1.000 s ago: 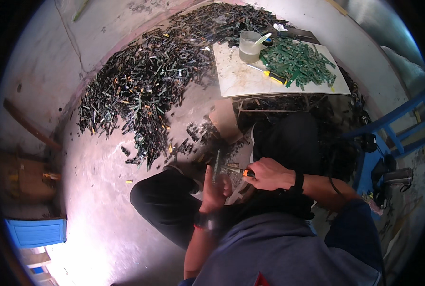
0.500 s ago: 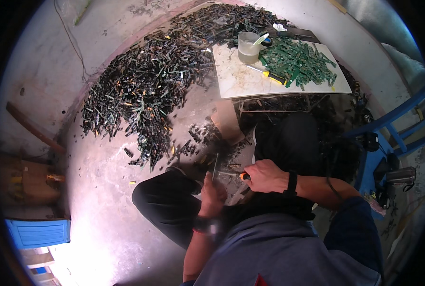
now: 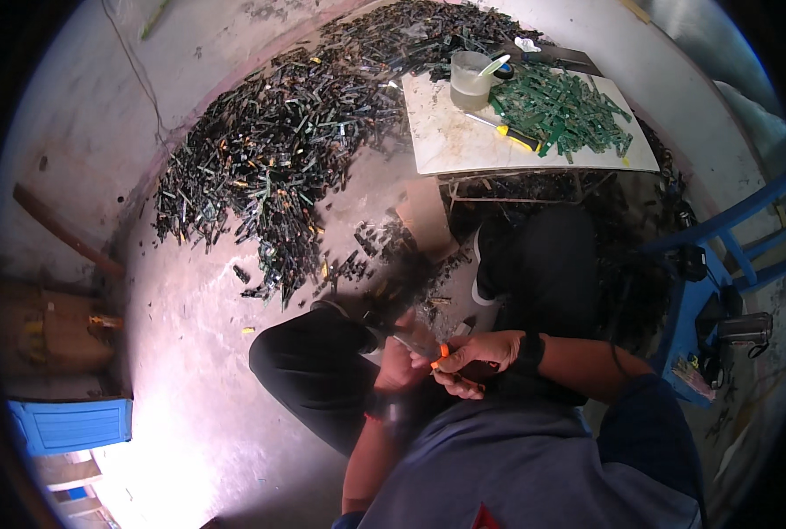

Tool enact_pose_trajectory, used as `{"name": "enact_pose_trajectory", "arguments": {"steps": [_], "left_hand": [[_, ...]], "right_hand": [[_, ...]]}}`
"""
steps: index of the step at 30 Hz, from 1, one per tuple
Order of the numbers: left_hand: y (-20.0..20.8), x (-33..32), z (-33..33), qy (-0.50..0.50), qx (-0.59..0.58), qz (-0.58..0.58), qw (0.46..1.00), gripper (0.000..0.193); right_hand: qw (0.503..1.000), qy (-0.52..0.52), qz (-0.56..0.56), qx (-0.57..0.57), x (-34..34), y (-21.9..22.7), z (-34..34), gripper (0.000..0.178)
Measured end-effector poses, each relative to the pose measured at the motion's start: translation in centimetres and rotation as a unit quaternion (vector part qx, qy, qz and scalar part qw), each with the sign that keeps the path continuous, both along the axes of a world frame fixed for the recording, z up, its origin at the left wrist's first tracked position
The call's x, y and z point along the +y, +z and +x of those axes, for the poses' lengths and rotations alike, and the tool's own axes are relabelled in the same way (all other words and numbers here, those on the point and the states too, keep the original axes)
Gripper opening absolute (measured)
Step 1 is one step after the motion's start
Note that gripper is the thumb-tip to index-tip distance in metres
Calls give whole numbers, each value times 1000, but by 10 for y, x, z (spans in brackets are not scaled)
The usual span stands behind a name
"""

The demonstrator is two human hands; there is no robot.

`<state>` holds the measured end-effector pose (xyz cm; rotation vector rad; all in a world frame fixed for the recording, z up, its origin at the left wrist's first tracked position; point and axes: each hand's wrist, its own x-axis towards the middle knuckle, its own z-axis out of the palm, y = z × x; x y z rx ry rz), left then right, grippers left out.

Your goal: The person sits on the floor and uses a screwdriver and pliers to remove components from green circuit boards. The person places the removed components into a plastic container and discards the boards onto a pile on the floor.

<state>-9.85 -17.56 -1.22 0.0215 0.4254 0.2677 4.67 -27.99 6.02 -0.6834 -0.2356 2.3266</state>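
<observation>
Between my knees the two hands meet, low in front of my body. My right hand (image 3: 474,354) is closed round a hand tool (image 3: 441,355) with an orange-and-black handle. Its grey metal end points left, against the fingers of my left hand (image 3: 399,363). Those fingers are curled and partly blurred, and whatever they hold is too dark and smeared to make out. Beyond the hands, small dark scraps (image 3: 384,242) lie on the floor near a piece of brown cardboard (image 3: 426,220).
A large heap of dark strips (image 3: 270,159) spreads along the wall. On a low white table (image 3: 450,150) are green strips (image 3: 560,110), a cup of cloudy liquid (image 3: 470,84) and a yellow-and-black screwdriver (image 3: 512,134). A blue chair (image 3: 688,331) stands at right, a blue plastic stool (image 3: 71,428) at left.
My right hand has turned and moved down and left, bringing the tool against my left hand. The thin strip that stood up from my left hand no longer shows clearly.
</observation>
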Motion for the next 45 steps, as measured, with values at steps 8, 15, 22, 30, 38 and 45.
{"name": "enact_pose_trajectory", "arguments": {"steps": [8,15,22,30,38,45], "left_hand": [[-18,3,1,-64,173,87,979,62],[6,10,-2,-84,217,166,958,71],[6,2,-1,-50,319,245,914,50],[9,16,-5,-36,189,138,972,45],[-9,15,-6,-5,149,76,986,50],[-15,12,2,29,181,40,982,60]], "right_hand": [[826,102,214,-512,12,14,24,32],[501,176,287,-798,13,25,51,20],[496,196,321,-783,5,12,46,26],[940,137,111,-291,3,4,25,33],[988,67,77,-119,1,-10,8,37],[662,115,296,-679,1,0,36,32]]}}
